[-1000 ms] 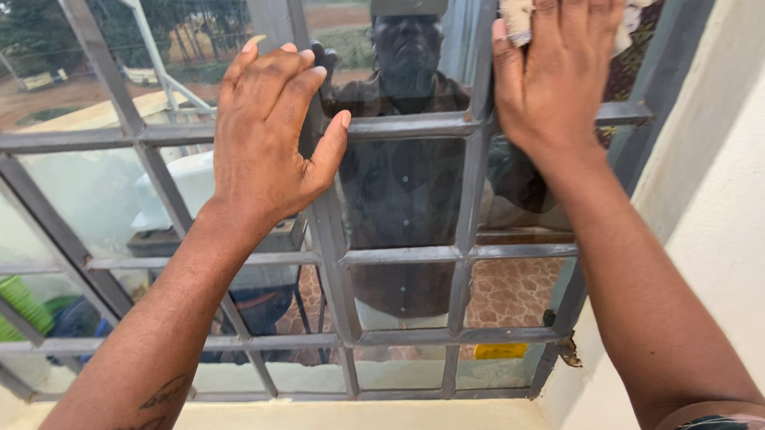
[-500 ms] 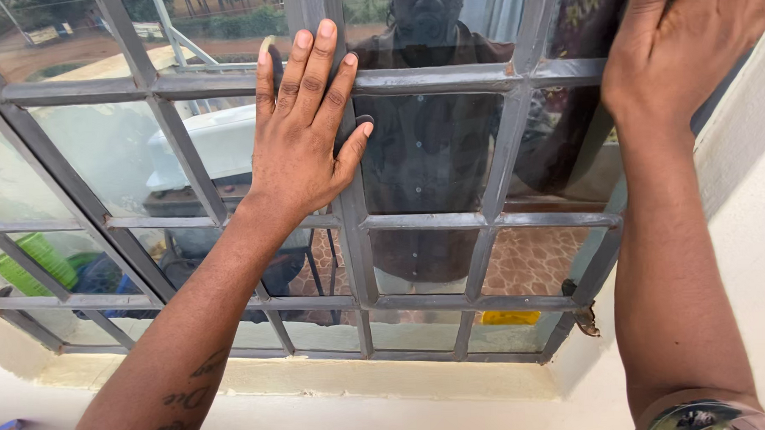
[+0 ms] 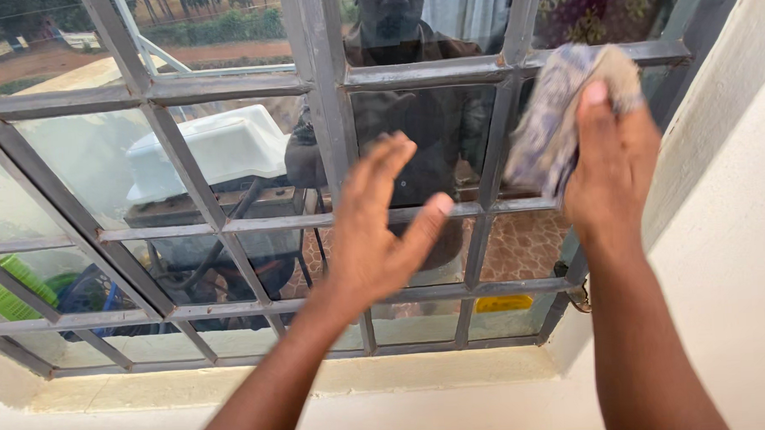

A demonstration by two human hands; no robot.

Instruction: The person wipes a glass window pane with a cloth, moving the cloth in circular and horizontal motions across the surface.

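Note:
A window with a grey metal grid frame point(image 3: 332, 115) and several small glass panes fills the view. My right hand point(image 3: 610, 169) grips a blurred bluish-grey cloth point(image 3: 549, 129) and holds it against a pane at the right side of the window. My left hand point(image 3: 379, 232) is open, fingers apart, lifted just off the glass in front of the central upright bar, holding nothing. The glass shows a dark reflection of a person.
A cream wall point(image 3: 739, 228) borders the window on the right, a pale sill point(image 3: 320, 378) runs beneath it. Through the glass: a white tub point(image 3: 211, 149) on a dark stand, green and blue containers point(image 3: 12, 291) at lower left, tiled floor.
My left hand has come off the frame and dropped lower and to the right. My right hand has come down from the top right corner with the cloth now showing.

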